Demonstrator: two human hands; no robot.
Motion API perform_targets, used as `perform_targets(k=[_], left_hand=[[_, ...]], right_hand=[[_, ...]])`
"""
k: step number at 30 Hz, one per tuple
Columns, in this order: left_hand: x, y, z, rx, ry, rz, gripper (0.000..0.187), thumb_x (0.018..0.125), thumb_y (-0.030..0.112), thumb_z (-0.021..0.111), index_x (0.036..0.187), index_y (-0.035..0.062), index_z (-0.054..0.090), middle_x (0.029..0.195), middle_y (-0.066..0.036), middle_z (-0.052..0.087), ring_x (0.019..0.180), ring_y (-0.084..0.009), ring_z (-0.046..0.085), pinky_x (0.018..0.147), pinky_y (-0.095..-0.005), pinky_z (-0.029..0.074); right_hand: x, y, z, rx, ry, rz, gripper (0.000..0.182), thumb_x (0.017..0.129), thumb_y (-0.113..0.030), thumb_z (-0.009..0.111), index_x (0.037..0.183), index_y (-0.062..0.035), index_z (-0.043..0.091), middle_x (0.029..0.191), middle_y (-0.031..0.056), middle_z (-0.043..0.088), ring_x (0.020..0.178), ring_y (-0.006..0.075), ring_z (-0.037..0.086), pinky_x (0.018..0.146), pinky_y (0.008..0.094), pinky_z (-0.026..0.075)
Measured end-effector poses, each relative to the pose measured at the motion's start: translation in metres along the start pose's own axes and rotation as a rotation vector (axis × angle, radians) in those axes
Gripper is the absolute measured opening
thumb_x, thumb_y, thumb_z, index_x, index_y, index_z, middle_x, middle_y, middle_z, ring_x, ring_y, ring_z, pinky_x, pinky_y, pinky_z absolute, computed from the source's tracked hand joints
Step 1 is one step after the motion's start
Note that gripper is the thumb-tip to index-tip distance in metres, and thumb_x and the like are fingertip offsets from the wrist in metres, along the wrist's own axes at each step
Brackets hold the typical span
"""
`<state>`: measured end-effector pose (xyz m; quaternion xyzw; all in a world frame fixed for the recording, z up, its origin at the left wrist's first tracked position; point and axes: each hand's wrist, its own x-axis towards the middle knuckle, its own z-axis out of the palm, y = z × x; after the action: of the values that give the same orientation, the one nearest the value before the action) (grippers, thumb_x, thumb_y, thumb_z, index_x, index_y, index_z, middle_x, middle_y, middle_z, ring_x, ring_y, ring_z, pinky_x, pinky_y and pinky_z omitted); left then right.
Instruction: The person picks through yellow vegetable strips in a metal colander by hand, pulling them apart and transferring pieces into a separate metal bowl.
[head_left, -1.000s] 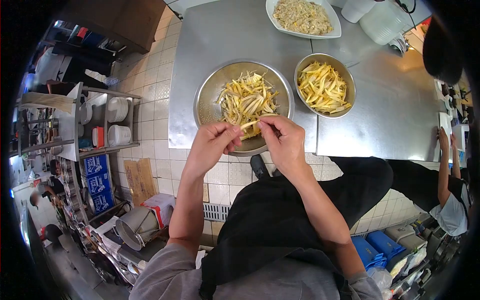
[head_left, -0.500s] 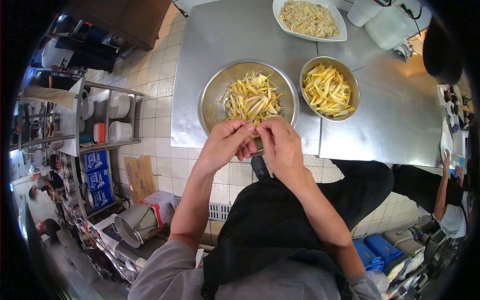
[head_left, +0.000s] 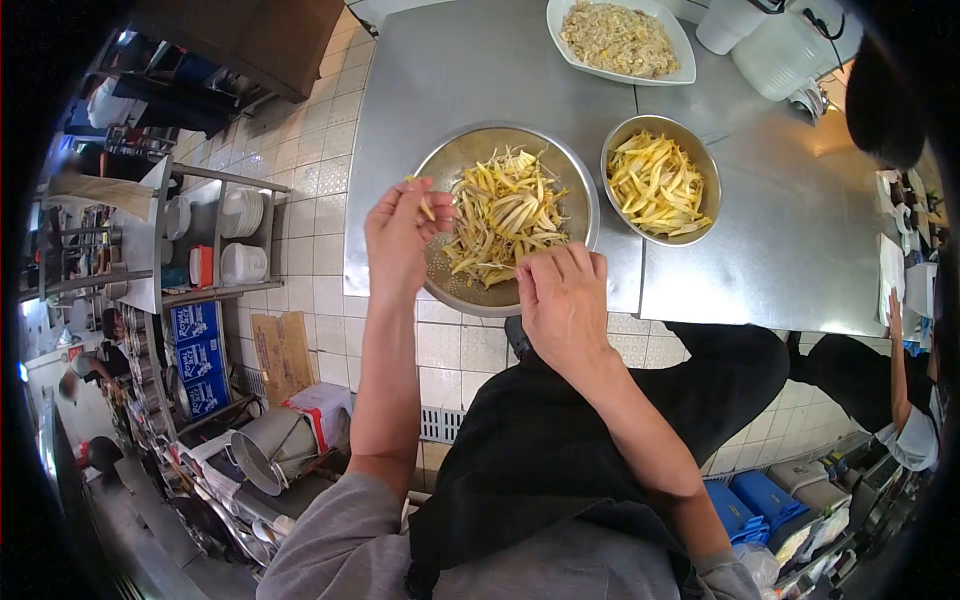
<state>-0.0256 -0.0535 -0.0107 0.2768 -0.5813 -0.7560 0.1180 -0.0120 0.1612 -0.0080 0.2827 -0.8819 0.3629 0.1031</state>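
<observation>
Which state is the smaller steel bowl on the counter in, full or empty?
Nearly full. The smaller steel bowl holds a heap of yellow strips that covers its bottom and reaches close to the rim.

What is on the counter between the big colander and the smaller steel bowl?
Nothing: in the head view only bare steel table separates the colander and bowl.

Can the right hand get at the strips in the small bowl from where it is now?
Probably yes. The right hand rests at the colander's near rim, and the small bowl sits just beyond it on the steel table, uncovered, with nothing between. The left hand pinches one strip on the far side.
</observation>
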Motion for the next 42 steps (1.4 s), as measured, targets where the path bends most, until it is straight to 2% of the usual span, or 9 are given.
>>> perform_targets(k=[8, 11, 13, 16, 23, 26, 31, 40, 42], left_hand=[[0.029, 0.005, 0.0, 0.15, -0.061, 0.067, 0.018, 0.095, 0.009, 0.064, 0.11, 0.0013, 0.069, 0.087, -0.004, 0.068, 0.071, -0.0115, 0.06, 0.067, -0.0294, 0.055], [0.029, -0.004, 0.03, 0.643, -0.227, 0.195, 0.018, 0.09, 0.009, 0.067, 0.107, 0.004, 0.072, 0.092, -0.008, 0.071, 0.078, -0.0183, 0.066, 0.07, -0.0357, 0.055], [0.028, -0.007, 0.045, 0.98, -0.335, 0.409, 0.018, 0.088, 0.01, 0.069, 0.104, 0.0047, 0.074, 0.099, -0.013, 0.072, 0.086, -0.0298, 0.07, 0.077, -0.042, 0.056], [0.043, -0.019, 0.048, 1.264, -0.355, 0.771, 0.017, 0.091, 0.01, 0.07, 0.108, 0.0052, 0.074, 0.098, -0.016, 0.072, 0.081, -0.0262, 0.068, 0.076, -0.0372, 0.054], [0.046, -0.007, 0.045, 1.055, -0.352, 0.79, 0.02, 0.094, 0.015, 0.072, 0.108, 0.0014, 0.074, 0.09, -0.012, 0.071, 0.075, -0.023, 0.066, 0.071, -0.034, 0.053], [0.028, 0.021, 0.044, 0.72, -0.284, 0.392, 0.02, 0.098, 0.018, 0.07, 0.105, -0.0007, 0.073, 0.081, -0.002, 0.066, 0.071, -0.0112, 0.058, 0.065, -0.0255, 0.046], [0.015, 0.032, 0.023, 0.149, -0.687, -0.161, 0.015, 0.1, 0.015, 0.067, 0.103, 0.0006, 0.068, 0.081, 0.003, 0.058, 0.063, -0.0038, 0.045, 0.056, -0.0205, 0.034], [-0.022, 0.004, 0.03, -0.061, -0.694, -0.433, 0.015, 0.103, 0.019, 0.063, 0.106, 0.0037, 0.067, 0.079, 0.004, 0.055, 0.065, -0.0046, 0.044, 0.056, -0.0222, 0.035], [-0.03, 0.006, 0.034, -0.131, -0.582, -0.491, 0.016, 0.104, 0.019, 0.061, 0.108, 0.004, 0.066, 0.083, 0.001, 0.061, 0.065, -0.0049, 0.047, 0.056, -0.0226, 0.037]], right_hand=[[-0.001, 0.01, 0.006, -0.123, -0.046, -0.014, 0.023, 0.077, 0.001, 0.072, 0.099, -0.0021, 0.076, 0.091, 0.0059, 0.07, 0.093, 0.0255, 0.061, 0.089, 0.044, 0.041], [-0.002, 0.013, 0.011, -0.109, -0.004, -0.057, 0.018, 0.078, -0.004, 0.065, 0.094, -0.0018, 0.074, 0.086, 0.0064, 0.068, 0.095, 0.0254, 0.059, 0.088, 0.045, 0.04], [-0.002, 0.013, 0.011, -0.111, 0.0, -0.064, 0.023, 0.077, -0.004, 0.067, 0.098, -0.0016, 0.075, 0.087, 0.006, 0.07, 0.094, 0.0247, 0.06, 0.088, 0.0442, 0.04], [0.0, 0.011, 0.002, -0.048, -0.023, -0.035, 0.024, 0.079, 0.0, 0.073, 0.103, -0.0025, 0.077, 0.09, 0.0057, 0.073, 0.093, 0.0246, 0.062, 0.09, 0.0439, 0.041], [0.008, 0.014, -0.001, 0.019, 0.099, -0.018, 0.017, 0.081, -0.005, 0.074, 0.098, -0.005, 0.075, 0.087, 0.0053, 0.069, 0.092, 0.0244, 0.061, 0.086, 0.0421, 0.041], [0.017, 0.014, -0.006, 0.106, 0.17, 0.003, 0.015, 0.082, -0.002, 0.075, 0.097, -0.005, 0.075, 0.089, 0.0077, 0.069, 0.088, 0.0264, 0.063, 0.082, 0.0415, 0.045], [0.04, 0.008, -0.023, 0.535, 0.215, 0.181, 0.017, 0.088, 0.002, 0.071, 0.105, 0.0014, 0.074, 0.097, 0.015, 0.072, 0.087, 0.0328, 0.068, 0.078, 0.0396, 0.054], [0.035, 0.01, -0.029, 0.643, 0.05, 0.251, 0.018, 0.094, 0.0, 0.071, 0.112, 0.0028, 0.075, 0.1, 0.0104, 0.072, 0.084, 0.0139, 0.065, 0.077, 0.0275, 0.053], [0.033, 0.007, -0.027, 0.664, 0.077, 0.277, 0.016, 0.093, 0.0, 0.07, 0.108, 0.0035, 0.074, 0.098, 0.0124, 0.072, 0.081, 0.0172, 0.067, 0.074, 0.0292, 0.054]])
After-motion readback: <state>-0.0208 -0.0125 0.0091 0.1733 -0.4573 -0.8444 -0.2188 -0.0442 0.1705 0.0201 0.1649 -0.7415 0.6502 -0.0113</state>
